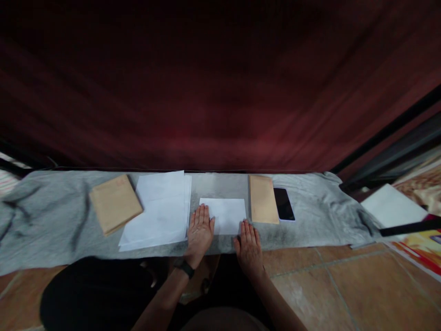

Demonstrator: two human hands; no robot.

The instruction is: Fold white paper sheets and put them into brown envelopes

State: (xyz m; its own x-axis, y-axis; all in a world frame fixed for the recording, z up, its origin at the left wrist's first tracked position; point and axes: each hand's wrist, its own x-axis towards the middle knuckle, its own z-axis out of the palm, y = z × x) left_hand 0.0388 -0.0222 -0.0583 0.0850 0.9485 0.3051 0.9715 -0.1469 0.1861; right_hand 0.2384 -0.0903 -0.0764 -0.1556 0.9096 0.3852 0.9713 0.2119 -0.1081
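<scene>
A folded sheet of white paper [225, 216] lies on the grey cloth in front of me. My left hand [200, 230] rests flat at its left edge, fingers stretched out, a dark watch on the wrist. At the paper's lower right corner my right hand [248, 243] lies flat, fingers extended, with the fingertips touching the edge. Left of my left hand is a stack of larger white sheets [156, 209]. A brown envelope [263, 200] sits just beyond my right hand.
A pile of brown envelopes [116, 202] overlaps the white sheets at the left. A phone [284, 203] lies beside the single envelope. The grey cloth [320, 207] covers a narrow bench against a dark red curtain [220, 115]. Tiled floor [365, 285] shows at the lower right.
</scene>
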